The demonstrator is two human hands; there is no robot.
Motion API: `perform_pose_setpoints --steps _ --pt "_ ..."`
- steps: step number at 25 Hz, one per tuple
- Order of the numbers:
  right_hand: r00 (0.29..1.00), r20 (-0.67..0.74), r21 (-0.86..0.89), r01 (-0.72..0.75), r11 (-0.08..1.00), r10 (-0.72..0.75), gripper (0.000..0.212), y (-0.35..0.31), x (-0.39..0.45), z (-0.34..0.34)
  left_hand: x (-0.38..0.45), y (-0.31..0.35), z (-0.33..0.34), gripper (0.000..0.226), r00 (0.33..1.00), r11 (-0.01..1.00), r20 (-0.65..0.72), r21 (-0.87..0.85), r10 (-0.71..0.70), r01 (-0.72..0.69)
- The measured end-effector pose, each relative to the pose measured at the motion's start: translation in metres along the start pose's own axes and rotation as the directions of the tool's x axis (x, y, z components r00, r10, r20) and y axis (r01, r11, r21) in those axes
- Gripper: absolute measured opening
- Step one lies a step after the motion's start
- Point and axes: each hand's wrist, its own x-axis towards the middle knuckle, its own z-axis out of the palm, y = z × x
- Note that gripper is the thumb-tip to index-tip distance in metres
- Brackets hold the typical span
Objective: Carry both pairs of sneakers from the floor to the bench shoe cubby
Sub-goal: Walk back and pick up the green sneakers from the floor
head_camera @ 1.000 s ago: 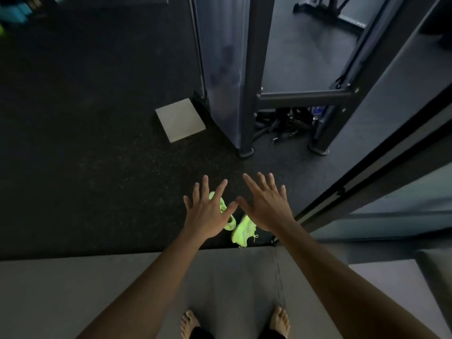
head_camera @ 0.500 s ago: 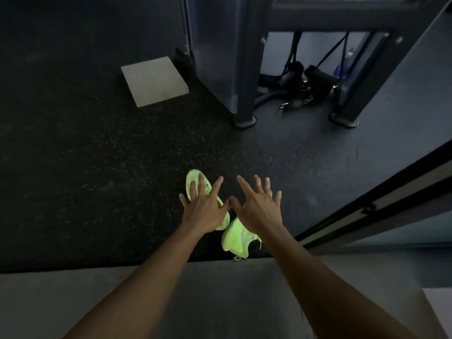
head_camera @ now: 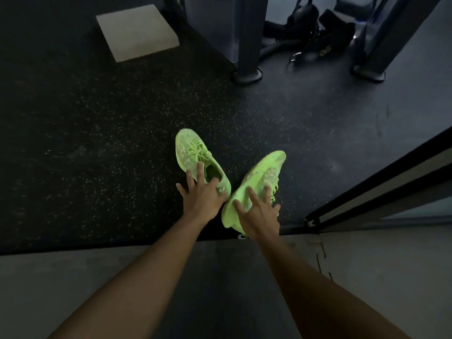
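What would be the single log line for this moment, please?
stage: reaching | left hand: open, on upright neon sneaker | right hand: open, on tipped neon sneaker | both on floor

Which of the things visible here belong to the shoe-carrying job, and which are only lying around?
Belongs to the job:
- upright green sneaker, left hand on its heel end
- tipped green sneaker, lying on its side, right hand on it

Just lying about:
- pale square block on the floor
- dark bag and straps by the metal frame
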Motion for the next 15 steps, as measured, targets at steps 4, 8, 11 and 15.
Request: perform_pose_setpoints --steps 4,8,11,15 --pt "0.99 -0.099 0.079 0.105 0.991 -0.097 0.076 0.002 0.011 0.004 -0.007 -0.011 0.002 0.061 0.993 0.993 -0.057 0.049 -0.102 0.105" --pt "0.983 -0.162 0.012 0.087 0.996 -0.084 0.068 -0.029 0.011 -0.01 -0.02 -0.022 -0.002 0.054 0.981 0.978 -0.094 0.104 -0.169 0.179" --pt "0.965 -0.173 -0.235 0.153 0.96 -0.197 0.05 -0.049 0.005 -0.015 -0.028 -0.024 0.001 0.055 0.973 0.966 -0.112 0.139 -0.204 0.218" --pt "0.933 -0.1 -0.518 0.247 0.819 -0.345 0.037 -0.062 -0.003 -0.013 -0.033 -0.023 0.004 0.056 0.97 0.958 -0.13 0.176 -0.206 0.227"
